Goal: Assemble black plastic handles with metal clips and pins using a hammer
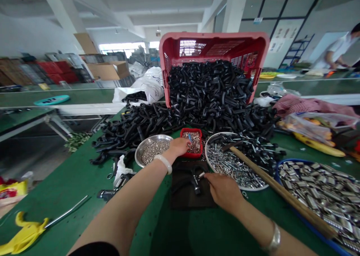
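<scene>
My left hand reaches over the front left of a small red tray of small metal pins. Its fingers are pinched together at the pins; what they hold is too small to make out. A bit of blue shows beside the fingertips. My right hand pinches a small ridged metal piece, like a spring, against a black plastic handle part. That part lies on a dark square mat in front of me. A steel bowl of tiny metal parts stands left of my left hand.
A tilted red crate spills black plastic parts over the bench. At right are a white basin of screws, a wooden-handled hammer and a blue-rimmed basin of metal pieces. A yellow-handled tool lies left. Someone works behind.
</scene>
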